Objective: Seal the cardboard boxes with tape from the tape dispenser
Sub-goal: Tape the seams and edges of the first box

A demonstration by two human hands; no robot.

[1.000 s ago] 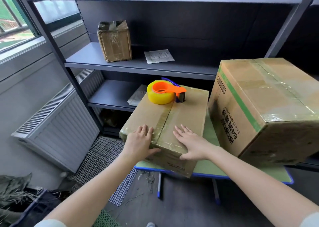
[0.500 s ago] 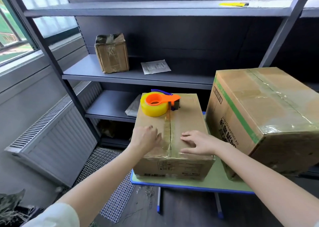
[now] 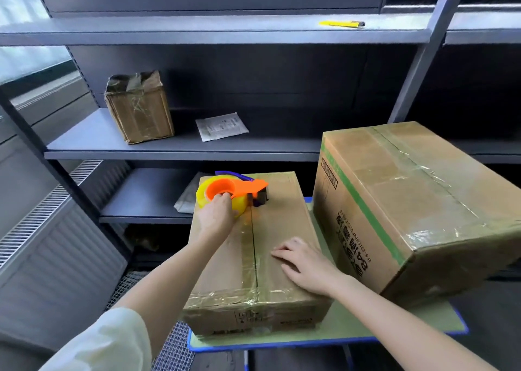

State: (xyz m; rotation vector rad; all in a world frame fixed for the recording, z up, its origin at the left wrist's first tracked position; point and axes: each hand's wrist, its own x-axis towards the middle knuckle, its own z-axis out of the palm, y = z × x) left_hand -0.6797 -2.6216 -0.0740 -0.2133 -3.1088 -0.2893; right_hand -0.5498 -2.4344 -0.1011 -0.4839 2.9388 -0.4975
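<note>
A flat cardboard box [image 3: 282,229] lies on a small green table [image 3: 394,322], its top seam running away from me with old tape along it. At its far left corner sits the tape dispenser [image 3: 239,191], orange frame around a yellow tape roll. My left hand [image 3: 217,218] reaches to it, fingers curled on the orange hub and the roll. My right hand [image 3: 304,263] rests flat on the box top, right of the seam. A larger taped cardboard box [image 3: 408,201] stands to the right on the same table.
Dark metal shelving [image 3: 180,148] stands right behind the table, holding a small worn taped box [image 3: 139,108] and a paper slip [image 3: 221,126]. A yellow utility knife [image 3: 341,24] lies on the upper shelf. A radiator [image 3: 50,243] is at the left, a metal grate [image 3: 172,351] on the floor.
My left hand left the near part of the box top and reached forward to the tape dispenser, taking hold of it. My right hand stayed flat on the box. The view shifted upward.
</note>
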